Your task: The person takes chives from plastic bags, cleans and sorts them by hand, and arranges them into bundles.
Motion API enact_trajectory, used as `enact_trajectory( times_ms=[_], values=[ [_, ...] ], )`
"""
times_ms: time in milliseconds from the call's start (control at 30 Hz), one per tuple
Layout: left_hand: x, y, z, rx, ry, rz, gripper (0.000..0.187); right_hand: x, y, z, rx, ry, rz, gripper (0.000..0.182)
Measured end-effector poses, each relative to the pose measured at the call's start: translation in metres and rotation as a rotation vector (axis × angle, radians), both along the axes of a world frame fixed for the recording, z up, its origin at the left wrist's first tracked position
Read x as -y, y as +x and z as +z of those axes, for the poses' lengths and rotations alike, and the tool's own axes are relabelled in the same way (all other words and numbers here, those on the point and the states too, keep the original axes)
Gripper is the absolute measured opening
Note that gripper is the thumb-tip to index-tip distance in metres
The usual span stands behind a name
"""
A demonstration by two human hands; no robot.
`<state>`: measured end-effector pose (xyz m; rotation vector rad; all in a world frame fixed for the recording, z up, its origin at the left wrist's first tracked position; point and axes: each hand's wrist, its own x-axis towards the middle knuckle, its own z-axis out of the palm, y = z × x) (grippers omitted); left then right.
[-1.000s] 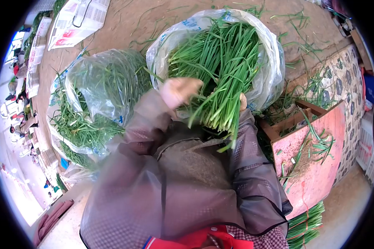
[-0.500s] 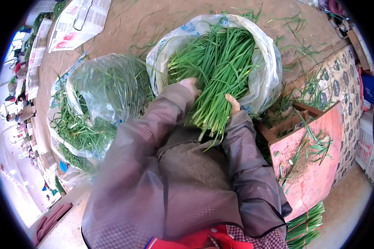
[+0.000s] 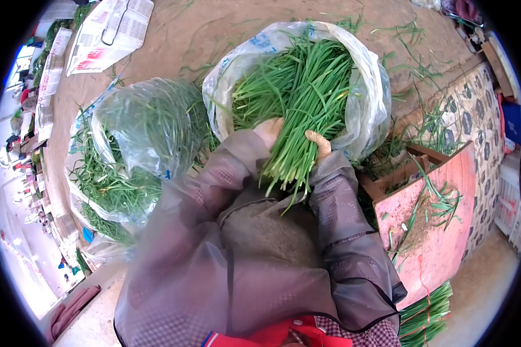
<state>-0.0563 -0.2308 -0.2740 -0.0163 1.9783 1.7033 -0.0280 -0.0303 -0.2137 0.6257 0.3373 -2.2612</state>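
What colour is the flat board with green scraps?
The flat, scrap-strewn board is pink, in the head view.

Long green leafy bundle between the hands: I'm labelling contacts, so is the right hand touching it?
Touching. The head view shows the right hand with its thumb across the bundle.

A plastic bag (image 3: 371, 87) sits on the floor (image 3: 191, 34) in the upper centre of the frame, with leafy greens (image 3: 260, 89) inside it. A bunch (image 3: 298, 133) lies between my left hand (image 3: 270, 130) and right hand (image 3: 319, 144), across the bag's near side, its stem ends pointing down the frame towards my lap (image 3: 272, 231). Left of centre, just beside that bag, is a second bag (image 3: 150, 118) with greens in it. A crate (image 3: 111, 37) is at upper left. Right of my right arm is a board (image 3: 446, 243) with leaf scraps (image 3: 444, 207) on it; below that, at lower right, lies a tied bundle (image 3: 437, 312).
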Motion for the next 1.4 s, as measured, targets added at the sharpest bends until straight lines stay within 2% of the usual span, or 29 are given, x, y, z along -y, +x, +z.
enact_trajectory(
  times_ms=[33, 100, 200, 233, 267, 333, 367, 400, 467, 500, 533, 600, 633, 667, 700, 800, 867, 900, 967, 1000, 1033, 1067, 1133, 1167, 1267, 1333, 1400],
  values=[
    [-0.001, -0.001, 0.0, 0.111, 0.183, 0.054, 0.039, -0.002, -0.001, 0.009, 0.013, -0.051, 0.001, 0.042],
    [-0.008, -0.014, 0.075, 0.56, 0.358, 0.017, 0.04, -0.003, 0.001, 0.015, -0.014, -0.12, -0.031, 0.049],
    [-0.003, -0.016, 0.085, 0.575, 0.395, 0.076, 0.04, -0.012, 0.014, -0.02, -0.075, -0.098, -0.067, 0.054],
    [-0.011, -0.018, 0.104, 0.668, 0.512, 0.165, 0.04, -0.018, 0.012, -0.033, -0.057, -0.19, -0.033, 0.051],
    [-0.008, -0.019, 0.101, 0.672, 0.511, 0.167, 0.04, -0.024, 0.015, -0.045, -0.052, -0.191, -0.033, 0.051],
    [0.008, -0.025, 0.091, 0.744, 0.344, 0.358, 0.044, -0.033, 0.021, -0.069, -0.12, -0.227, -0.069, 0.052],
    [0.022, -0.027, 0.085, 0.772, 0.529, 0.243, 0.055, -0.034, 0.023, -0.083, -0.124, -0.288, -0.085, 0.053],
    [0.025, -0.027, 0.072, 0.774, 0.529, 0.245, 0.055, -0.035, 0.023, -0.086, -0.121, -0.288, -0.084, 0.053],
    [0.03, -0.026, 0.053, 0.705, 0.486, 0.274, 0.073, -0.036, 0.023, -0.089, -0.194, -0.243, -0.068, 0.053],
    [0.023, -0.026, 0.061, 0.712, 0.373, 0.345, 0.085, -0.032, 0.023, -0.081, -0.176, -0.247, -0.098, 0.052],
    [0.021, -0.026, 0.068, 0.711, 0.373, 0.346, 0.085, -0.032, 0.02, -0.08, -0.176, -0.248, -0.097, 0.052],
    [0.017, -0.023, 0.074, 0.616, 0.256, 0.112, 0.089, -0.034, 0.016, -0.078, -0.214, -0.224, -0.003, 0.049],
    [0.016, -0.017, 0.059, 0.602, 0.118, 0.177, 0.072, -0.029, 0.017, -0.069, -0.154, -0.253, -0.037, 0.048],
    [0.02, -0.018, 0.044, 0.603, 0.12, 0.179, 0.072, -0.026, 0.016, -0.064, -0.153, -0.252, -0.035, 0.048],
    [0.022, -0.026, 0.044, 0.65, 0.087, -0.002, 0.064, -0.024, 0.016, -0.062, -0.131, -0.245, -0.042, 0.047],
    [0.018, -0.029, 0.051, 0.555, 0.119, -0.16, 0.044, -0.02, 0.016, -0.061, -0.08, -0.127, -0.082, 0.043],
    [0.02, -0.032, 0.056, 0.634, 0.2, -0.217, 0.039, -0.024, 0.017, -0.052, -0.062, -0.252, -0.039, 0.05],
    [0.017, -0.034, 0.066, 0.823, 0.221, -0.007, 0.035, -0.024, 0.017, -0.052, -0.062, -0.253, -0.038, 0.05],
    [0.024, -0.034, 0.066, 0.818, 0.228, 0.032, 0.032, -0.025, 0.015, -0.056, -0.197, -0.353, -0.115, 0.057],
    [0.028, -0.033, 0.066, 0.814, 0.234, 0.067, 0.029, -0.028, 0.013, -0.071, -0.196, -0.354, -0.115, 0.057],
    [0.031, -0.033, 0.065, 0.809, 0.241, 0.102, 0.027, -0.036, 0.009, -0.097, -0.295, -0.496, -0.089, 0.061],
    [0.032, -0.031, 0.063, 0.81, 0.241, 0.102, 0.027, -0.041, 0.011, -0.106, -0.346, -0.445, -0.119, 0.059],
    [0.033, -0.028, 0.06, 0.787, 0.307, 0.261, 0.025, -0.051, 0.015, -0.127, -0.44, -0.337, -0.181, 0.057],
    [0.033, -0.028, 0.059, 0.778, 0.362, 0.242, 0.021, -0.057, 0.014, -0.14, -0.537, -0.13, -0.225, 0.054],
    [0.038, -0.034, 0.035, 0.761, 0.256, 0.273, 0.016, -0.046, 0.015, -0.136, -0.333, 0.305, -0.322, 0.05],
    [0.037, -0.04, 0.033, 0.745, 0.24, 0.217, 0.018, -0.04, 0.016, -0.125, -0.22, 0.388, -0.313, 0.05],
    [0.032, -0.043, 0.034, 0.687, 0.073, 0.301, 0.018, -0.038, 0.015, -0.112, -0.172, 0.374, -0.296, 0.049]
  ],
)
